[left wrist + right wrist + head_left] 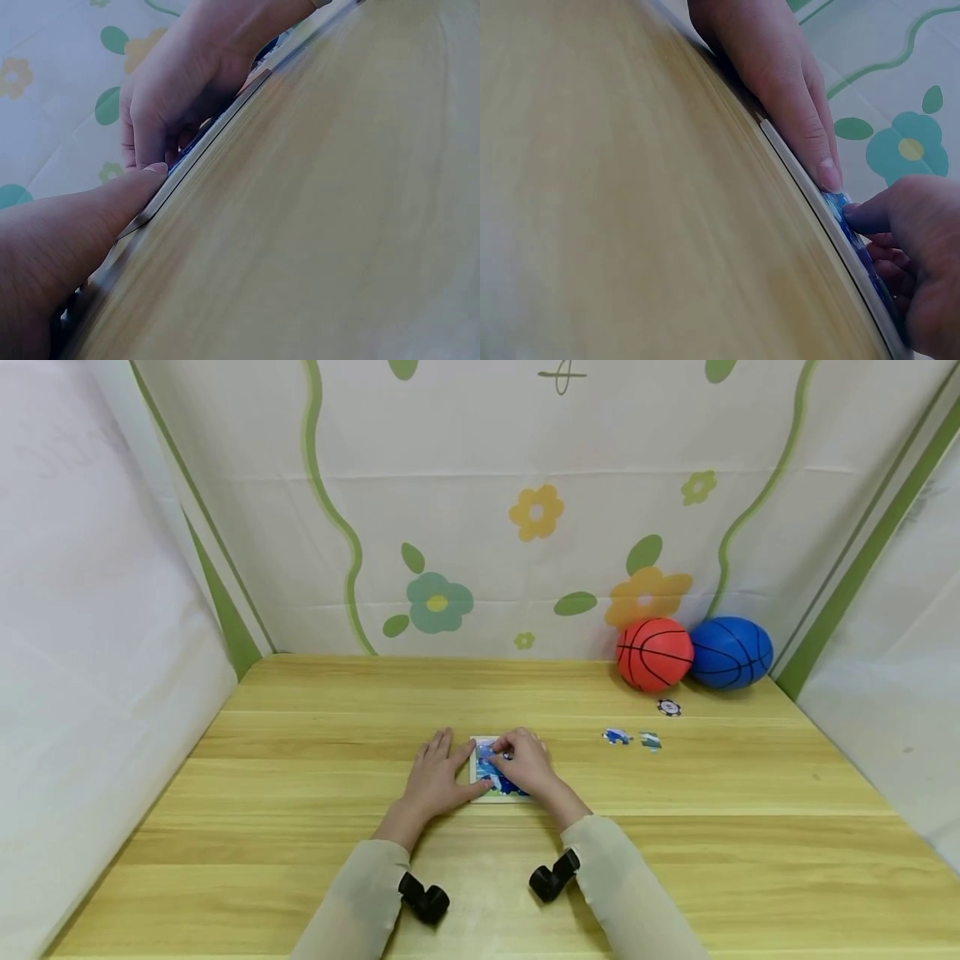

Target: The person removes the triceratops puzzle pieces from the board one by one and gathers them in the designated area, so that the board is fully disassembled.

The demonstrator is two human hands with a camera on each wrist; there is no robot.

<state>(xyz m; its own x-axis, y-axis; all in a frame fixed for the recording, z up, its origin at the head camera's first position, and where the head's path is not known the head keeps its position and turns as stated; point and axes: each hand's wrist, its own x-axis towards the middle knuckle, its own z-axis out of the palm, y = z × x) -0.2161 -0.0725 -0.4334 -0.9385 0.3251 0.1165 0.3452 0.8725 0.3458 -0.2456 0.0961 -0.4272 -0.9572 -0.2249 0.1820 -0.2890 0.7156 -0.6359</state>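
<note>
A small jigsaw puzzle with a blue picture lies in a pale frame [498, 801] on the wooden table. My left hand [435, 781] rests at its left side with fingers extended. The left thumb [828, 174] presses on the puzzle's near part. From the right, my right hand [529, 766] reaches over the picture; its thumb and index finger pinch a puzzle piece at the surface, mostly hidden by the fingers. In the right wrist view, the right thumb [870, 214] is down at the puzzle [835, 201], the other fingers curled.
Two loose puzzle pieces, one blue [617, 737] and one greenish [650, 741], lie to the right. Behind them is a round chip-like disc [669, 707]. A red ball [655, 654] and a blue ball [731, 652] stand at the back right, near the flowered cloth wall [465, 527].
</note>
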